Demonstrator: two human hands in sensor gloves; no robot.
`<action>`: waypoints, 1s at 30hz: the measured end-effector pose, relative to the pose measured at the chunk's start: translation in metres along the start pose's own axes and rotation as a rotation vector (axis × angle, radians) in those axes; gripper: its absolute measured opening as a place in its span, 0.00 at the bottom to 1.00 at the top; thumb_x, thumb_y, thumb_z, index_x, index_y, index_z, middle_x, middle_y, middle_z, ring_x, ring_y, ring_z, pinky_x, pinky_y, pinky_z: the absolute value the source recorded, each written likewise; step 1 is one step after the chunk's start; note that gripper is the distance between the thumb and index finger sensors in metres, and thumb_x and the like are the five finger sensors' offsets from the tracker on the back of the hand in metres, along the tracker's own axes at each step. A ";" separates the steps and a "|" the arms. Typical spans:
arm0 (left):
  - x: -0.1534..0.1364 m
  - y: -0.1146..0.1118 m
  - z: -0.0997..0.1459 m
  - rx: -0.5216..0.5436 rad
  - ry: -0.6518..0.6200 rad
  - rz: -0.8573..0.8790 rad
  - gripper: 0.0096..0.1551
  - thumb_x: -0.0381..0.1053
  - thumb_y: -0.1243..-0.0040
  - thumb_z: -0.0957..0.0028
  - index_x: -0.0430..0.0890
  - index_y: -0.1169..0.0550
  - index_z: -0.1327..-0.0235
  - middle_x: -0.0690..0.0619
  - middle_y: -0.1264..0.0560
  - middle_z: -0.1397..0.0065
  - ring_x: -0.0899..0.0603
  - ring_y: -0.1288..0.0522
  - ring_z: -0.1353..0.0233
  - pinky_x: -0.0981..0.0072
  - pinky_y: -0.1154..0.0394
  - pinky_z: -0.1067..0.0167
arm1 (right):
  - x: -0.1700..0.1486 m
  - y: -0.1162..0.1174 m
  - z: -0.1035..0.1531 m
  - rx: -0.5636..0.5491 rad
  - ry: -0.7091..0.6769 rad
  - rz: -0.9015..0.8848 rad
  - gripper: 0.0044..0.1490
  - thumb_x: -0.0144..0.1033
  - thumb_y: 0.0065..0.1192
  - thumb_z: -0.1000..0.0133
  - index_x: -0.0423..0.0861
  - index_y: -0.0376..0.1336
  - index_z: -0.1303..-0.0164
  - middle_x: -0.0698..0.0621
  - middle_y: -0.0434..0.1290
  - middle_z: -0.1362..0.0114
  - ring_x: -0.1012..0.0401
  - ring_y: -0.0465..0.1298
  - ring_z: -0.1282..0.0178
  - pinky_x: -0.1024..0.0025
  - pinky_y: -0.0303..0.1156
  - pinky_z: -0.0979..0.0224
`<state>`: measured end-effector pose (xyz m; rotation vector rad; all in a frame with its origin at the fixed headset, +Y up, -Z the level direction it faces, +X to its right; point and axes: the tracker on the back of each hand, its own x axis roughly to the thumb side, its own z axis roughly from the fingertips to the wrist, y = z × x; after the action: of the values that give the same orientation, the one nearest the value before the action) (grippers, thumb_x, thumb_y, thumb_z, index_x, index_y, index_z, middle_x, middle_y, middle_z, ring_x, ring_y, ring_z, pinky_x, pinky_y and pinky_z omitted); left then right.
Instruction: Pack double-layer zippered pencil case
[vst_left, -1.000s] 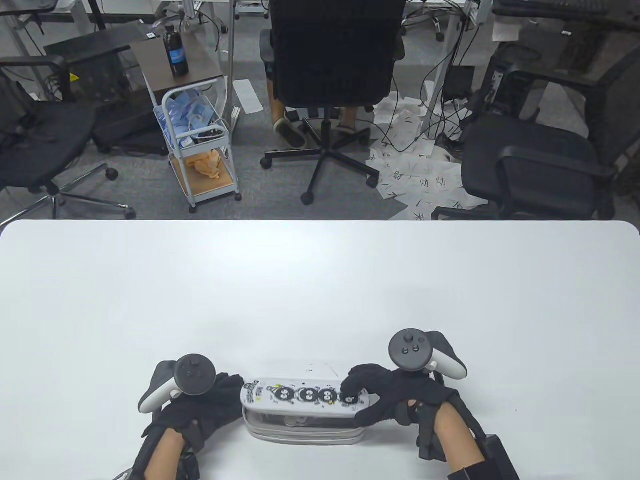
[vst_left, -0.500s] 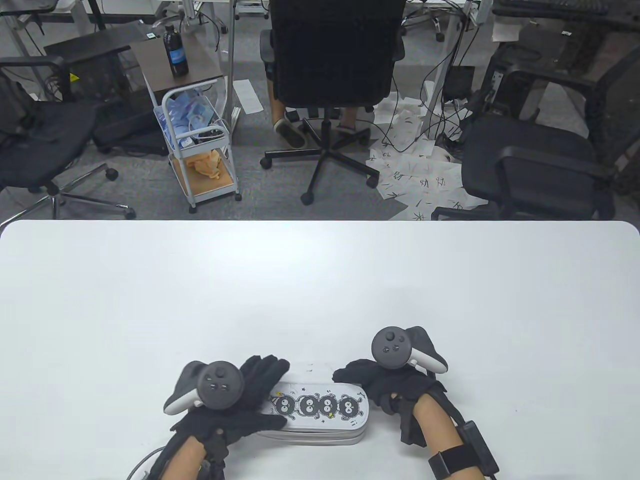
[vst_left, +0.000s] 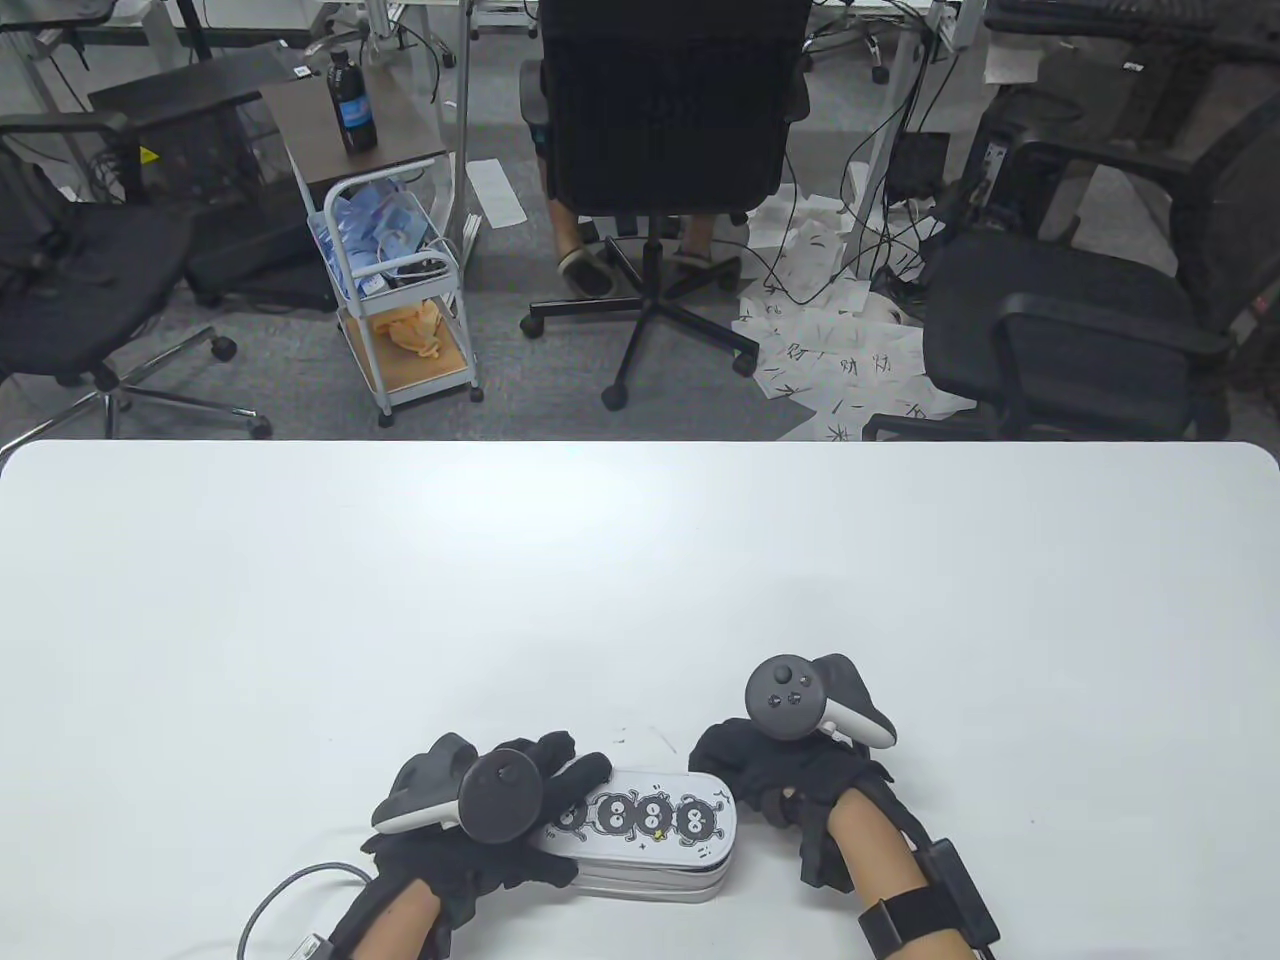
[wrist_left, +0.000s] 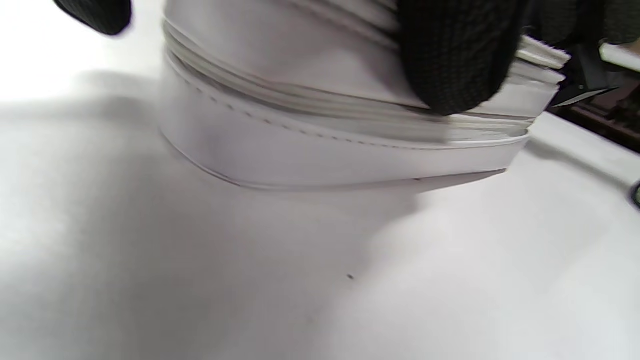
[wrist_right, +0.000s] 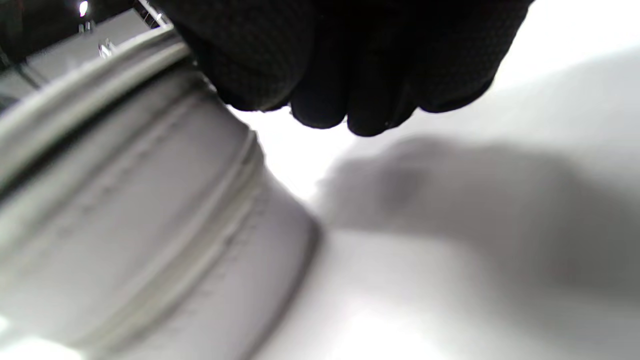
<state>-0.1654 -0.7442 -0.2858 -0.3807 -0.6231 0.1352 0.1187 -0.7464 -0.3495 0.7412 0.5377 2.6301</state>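
An office or lab workroom, judging by the black swivel office chair (vst_left: 665, 120) with a seated person's sandalled feet (vst_left: 585, 270) beneath, two more black armchairs (vst_left: 1060, 320) at the sides, tangled black cables (vst_left: 880, 200) and scattered printed paper sheets (vst_left: 840, 370) on grey carpet, a small white wheeled trolley (vst_left: 400, 300), and the broad white bench (vst_left: 640, 560) in front
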 end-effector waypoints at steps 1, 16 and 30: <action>0.004 0.000 0.001 0.037 0.019 -0.056 0.59 0.69 0.28 0.50 0.64 0.51 0.15 0.43 0.48 0.10 0.26 0.38 0.20 0.22 0.31 0.33 | 0.004 -0.005 0.004 -0.045 0.009 0.127 0.24 0.37 0.61 0.50 0.55 0.65 0.42 0.53 0.74 0.32 0.52 0.76 0.37 0.57 0.74 0.36; 0.044 0.006 -0.002 0.186 0.229 -0.201 0.59 0.81 0.47 0.46 0.46 0.42 0.11 0.33 0.39 0.15 0.30 0.16 0.45 0.54 0.14 0.53 | 0.099 0.019 0.007 -0.056 -0.150 0.234 0.24 0.43 0.67 0.46 0.38 0.72 0.50 0.48 0.84 0.49 0.57 0.85 0.55 0.66 0.81 0.50; 0.032 0.043 -0.045 -0.146 0.011 -0.394 0.52 0.32 0.34 0.40 0.63 0.51 0.18 0.40 0.50 0.13 0.35 0.31 0.21 0.44 0.29 0.27 | 0.063 0.018 0.008 -0.059 -0.089 0.156 0.23 0.41 0.64 0.45 0.45 0.66 0.43 0.45 0.77 0.31 0.52 0.81 0.37 0.63 0.80 0.39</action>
<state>-0.1139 -0.7106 -0.3188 -0.3920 -0.6879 -0.2901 0.0691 -0.7325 -0.3087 0.9104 0.3906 2.7264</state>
